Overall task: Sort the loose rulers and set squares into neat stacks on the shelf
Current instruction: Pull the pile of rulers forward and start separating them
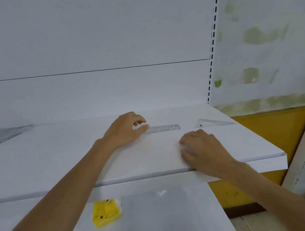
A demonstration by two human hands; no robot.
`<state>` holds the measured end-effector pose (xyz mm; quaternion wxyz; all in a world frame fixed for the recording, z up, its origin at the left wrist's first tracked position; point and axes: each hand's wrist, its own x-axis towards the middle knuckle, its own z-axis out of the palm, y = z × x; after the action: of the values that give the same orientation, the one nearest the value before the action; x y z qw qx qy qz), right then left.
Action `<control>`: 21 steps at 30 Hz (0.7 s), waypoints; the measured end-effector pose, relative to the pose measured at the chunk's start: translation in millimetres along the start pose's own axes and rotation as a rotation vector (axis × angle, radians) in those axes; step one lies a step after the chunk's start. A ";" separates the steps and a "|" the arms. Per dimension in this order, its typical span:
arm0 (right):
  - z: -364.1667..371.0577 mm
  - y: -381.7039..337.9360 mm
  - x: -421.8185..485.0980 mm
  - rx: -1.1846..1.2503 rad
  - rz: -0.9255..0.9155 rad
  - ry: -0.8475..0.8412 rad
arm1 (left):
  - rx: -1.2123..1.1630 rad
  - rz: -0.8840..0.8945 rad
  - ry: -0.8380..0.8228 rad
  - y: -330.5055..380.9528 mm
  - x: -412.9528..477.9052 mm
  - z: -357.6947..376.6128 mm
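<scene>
A clear straight ruler lies flat on the white shelf, toward its back right. My left hand pinches the ruler's left end between thumb and curled fingers. A clear set square lies to the right of the ruler, near the shelf's right edge. My right hand rests palm down on the shelf in front of the ruler, fingers spread and blurred; whether anything transparent lies beneath it is not visible.
A lower white shelf carries a yellow cartoon-print packet and faint clear plastic items. A slotted upright bounds the shelf at the right. Beyond it are a stained wall, a yellow panel and another shelf unit.
</scene>
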<state>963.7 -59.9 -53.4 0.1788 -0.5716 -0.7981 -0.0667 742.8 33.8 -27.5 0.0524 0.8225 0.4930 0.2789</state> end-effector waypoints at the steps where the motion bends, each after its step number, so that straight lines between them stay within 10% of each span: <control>1: -4.0 -5.2 10.0 0.043 0.002 0.002 | 0.043 -0.010 0.010 -5.9 -12.6 -10.9; 13: -37.0 -248.5 148.1 0.438 -0.309 0.238 | 0.208 -0.337 0.318 -120.0 -206.8 -184.4; 21: 31.7 -427.9 148.7 0.504 -0.478 0.029 | 0.309 -0.439 0.253 -205.7 -336.7 -275.8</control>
<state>514.5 -62.5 12.9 0.3049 -0.3053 -0.8981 0.0845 320.6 -196.5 -7.4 -0.0764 0.6530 0.6985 0.2827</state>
